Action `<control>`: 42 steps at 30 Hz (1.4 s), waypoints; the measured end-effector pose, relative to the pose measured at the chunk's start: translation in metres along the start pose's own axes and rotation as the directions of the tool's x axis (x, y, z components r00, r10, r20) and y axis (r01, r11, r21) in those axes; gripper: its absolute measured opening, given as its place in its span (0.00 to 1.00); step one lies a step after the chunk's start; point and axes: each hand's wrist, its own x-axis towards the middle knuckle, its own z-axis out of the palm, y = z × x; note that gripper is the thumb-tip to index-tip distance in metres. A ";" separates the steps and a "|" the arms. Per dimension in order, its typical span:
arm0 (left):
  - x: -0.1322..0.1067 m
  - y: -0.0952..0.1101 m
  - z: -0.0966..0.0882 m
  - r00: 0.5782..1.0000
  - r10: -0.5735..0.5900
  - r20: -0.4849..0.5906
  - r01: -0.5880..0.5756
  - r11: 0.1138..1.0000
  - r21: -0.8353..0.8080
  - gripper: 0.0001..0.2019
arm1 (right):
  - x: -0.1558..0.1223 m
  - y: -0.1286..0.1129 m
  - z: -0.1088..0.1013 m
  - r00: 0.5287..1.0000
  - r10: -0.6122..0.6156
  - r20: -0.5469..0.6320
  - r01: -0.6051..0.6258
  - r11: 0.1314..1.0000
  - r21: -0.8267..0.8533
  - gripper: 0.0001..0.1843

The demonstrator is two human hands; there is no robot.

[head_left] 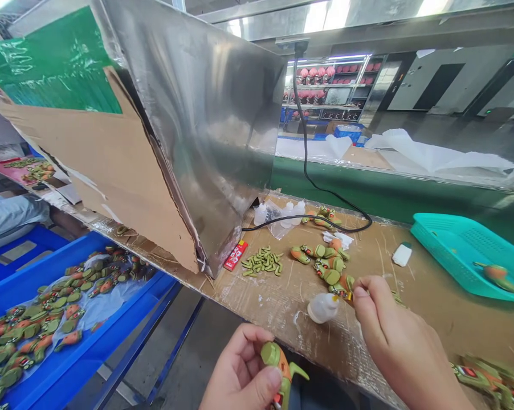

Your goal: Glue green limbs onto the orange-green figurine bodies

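Note:
My left hand grips a small green and orange figurine just off the table's front edge; a thin green part sticks out from its side. My right hand is above the cardboard-covered table, thumb and forefinger pinched together. Whatever sits in that pinch, if anything, is too small or hidden to make out. Left of it stands a translucent squeeze bottle with a yellowish tip. Behind the bottle lies a cluster of similar figurines. A pile of small curved green pieces lies farther left.
A metal box with a cardboard side stands at left. The blue tray below holds many figurines. A turquoise basket sits at right, near a white block. A black cable loops across the table; more figurines lie front right.

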 end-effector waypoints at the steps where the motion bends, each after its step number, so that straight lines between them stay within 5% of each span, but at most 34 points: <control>1: 0.000 0.000 0.000 1.000 0.002 0.000 -0.002 1.000 0.001 0.17 | 0.000 0.000 0.000 1.000 -0.004 0.001 0.004 1.000 0.003 0.12; 18: 0.000 -0.001 -0.002 1.000 -0.003 0.004 0.003 1.000 -0.006 0.16 | -0.008 -0.018 -0.006 0.996 0.021 -0.082 -0.025 0.998 -0.054 0.09; 33: 0.000 -0.001 -0.002 1.000 0.027 0.015 -0.027 1.000 -0.014 0.15 | 0.001 -0.001 -0.001 0.999 0.037 0.027 -0.037 0.999 -0.008 0.17; 42: 0.000 -0.001 0.000 0.999 0.025 0.024 -0.024 0.999 -0.035 0.16 | 0.001 -0.002 -0.005 0.997 0.045 0.066 -0.042 0.998 -0.044 0.13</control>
